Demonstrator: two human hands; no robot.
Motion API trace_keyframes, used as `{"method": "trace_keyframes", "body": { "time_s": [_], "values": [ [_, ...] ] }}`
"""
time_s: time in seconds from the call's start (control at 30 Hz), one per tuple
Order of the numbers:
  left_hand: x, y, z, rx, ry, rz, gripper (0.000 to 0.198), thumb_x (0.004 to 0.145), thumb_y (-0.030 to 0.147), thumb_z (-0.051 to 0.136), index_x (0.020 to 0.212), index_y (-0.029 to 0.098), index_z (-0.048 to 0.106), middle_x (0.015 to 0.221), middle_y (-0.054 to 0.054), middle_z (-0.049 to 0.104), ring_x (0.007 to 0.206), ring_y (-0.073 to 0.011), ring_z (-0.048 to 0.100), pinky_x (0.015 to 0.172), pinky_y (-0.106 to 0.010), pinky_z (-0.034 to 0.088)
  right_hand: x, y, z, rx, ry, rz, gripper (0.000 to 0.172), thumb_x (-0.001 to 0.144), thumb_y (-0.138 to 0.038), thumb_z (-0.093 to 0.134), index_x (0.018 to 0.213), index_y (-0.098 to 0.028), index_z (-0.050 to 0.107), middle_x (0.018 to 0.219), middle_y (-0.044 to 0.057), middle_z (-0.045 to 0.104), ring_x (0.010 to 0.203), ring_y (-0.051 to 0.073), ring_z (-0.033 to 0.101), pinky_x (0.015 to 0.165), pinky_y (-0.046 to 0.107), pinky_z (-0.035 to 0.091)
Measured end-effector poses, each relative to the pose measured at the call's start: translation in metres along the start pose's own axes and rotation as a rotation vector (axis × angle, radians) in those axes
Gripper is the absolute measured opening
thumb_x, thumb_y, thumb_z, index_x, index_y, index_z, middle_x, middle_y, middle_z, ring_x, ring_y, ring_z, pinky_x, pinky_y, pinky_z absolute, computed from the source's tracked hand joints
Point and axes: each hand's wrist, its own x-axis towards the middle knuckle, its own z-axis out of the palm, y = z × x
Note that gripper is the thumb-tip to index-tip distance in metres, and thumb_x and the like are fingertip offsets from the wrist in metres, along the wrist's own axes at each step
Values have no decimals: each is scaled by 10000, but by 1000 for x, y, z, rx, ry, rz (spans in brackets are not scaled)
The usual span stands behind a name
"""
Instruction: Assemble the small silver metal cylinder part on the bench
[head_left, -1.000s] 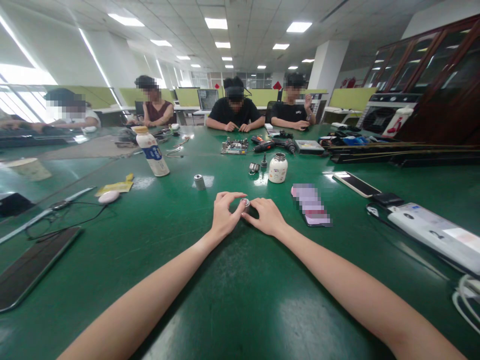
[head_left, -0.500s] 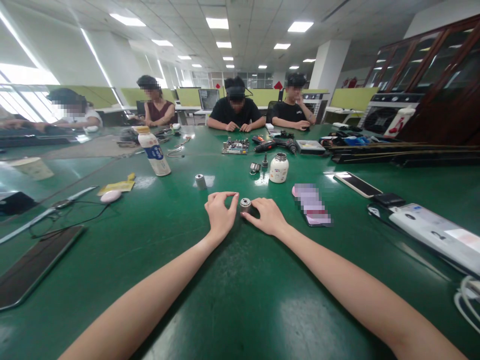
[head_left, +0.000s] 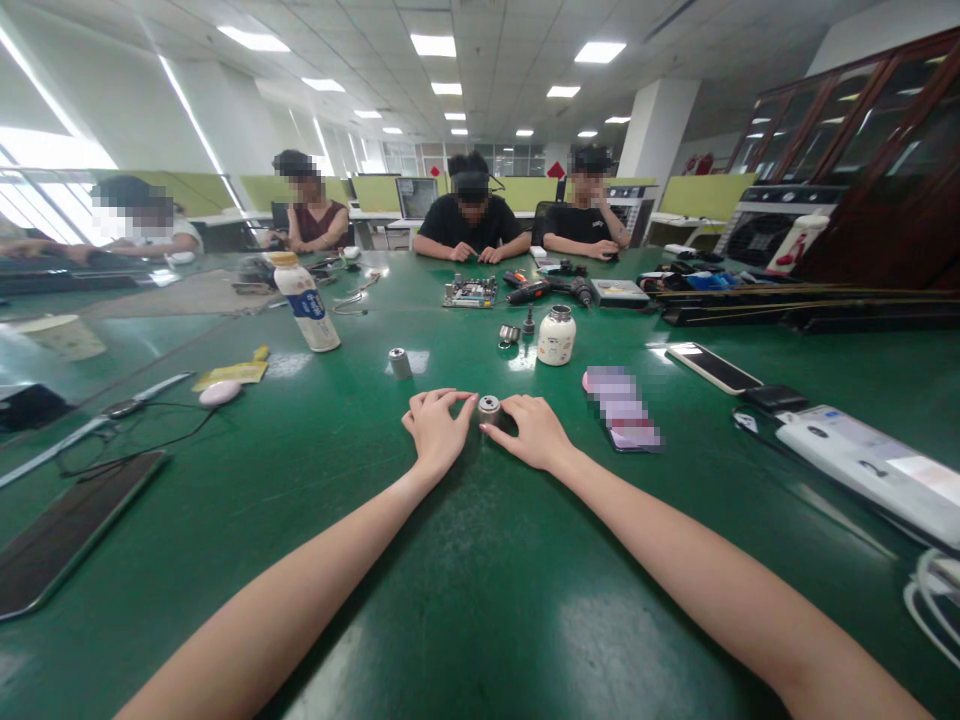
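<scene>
A small metal cylinder (head_left: 489, 407) stands upright on the green table (head_left: 480, 600) between my two hands. My right hand (head_left: 534, 432) rests on the table to its right, fingers curled, with the fingertips against the cylinder's side. My left hand (head_left: 435, 428) lies just left of it with its fingers bent and pressed together; the fingertips are right beside the cylinder's top. Whether the left hand pinches anything is hidden. A second metal cylinder (head_left: 399, 362) stands farther back to the left.
Behind the hands stand a white jar (head_left: 556, 337) and a milk bottle (head_left: 306, 302). A phone (head_left: 622, 408) lies close on the right, with another phone (head_left: 712, 368) and a power strip (head_left: 870, 465) beyond. A tablet (head_left: 67, 530) lies at left. People sit across the table.
My left hand let go of the cylinder's top, drew back to the left with fingers pinched, then sank lower and came close again. The right hand stayed at the cylinder.
</scene>
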Motion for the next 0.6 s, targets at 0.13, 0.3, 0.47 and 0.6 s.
{"method": "trace_keyframes", "body": {
  "time_s": [0.13, 0.3, 0.47, 0.6],
  "values": [
    [1, 5, -3, -173, 78, 222, 180, 898, 381, 625, 915, 267, 764, 990, -42, 746, 1051, -247, 573, 977, -437, 408, 0, 1, 1, 1, -8, -6, 370, 953, -494, 558, 1062, -153, 652, 1063, 106, 701, 974, 242, 617, 843, 360, 405],
    [1, 7, -5, -205, -55, 328, 167, 906, 341, 621, 945, 274, 770, 999, -29, 751, 1062, -225, 581, 1006, -422, 403, 0, 2, 2, 6, -13, -5, 345, 958, -472, 559, 1063, -154, 644, 1055, 99, 700, 973, 237, 615, 836, 355, 400],
    [2, 8, -6, -217, -100, 325, 183, 915, 332, 600, 934, 261, 768, 973, -27, 754, 1051, -219, 584, 1004, -417, 407, 0, 2, 1, 0, -19, 0, 362, 957, -494, 553, 1055, -157, 640, 1048, 96, 696, 970, 236, 614, 836, 353, 395],
    [0, 9, -7, -188, -60, 275, 172, 903, 319, 598, 867, 245, 749, 948, -30, 745, 1040, -223, 583, 992, -403, 419, 0, 1, 0, 4, -23, -3, 362, 963, -493, 542, 1060, -158, 641, 1057, 94, 695, 979, 236, 613, 847, 356, 393]
  ]
}}
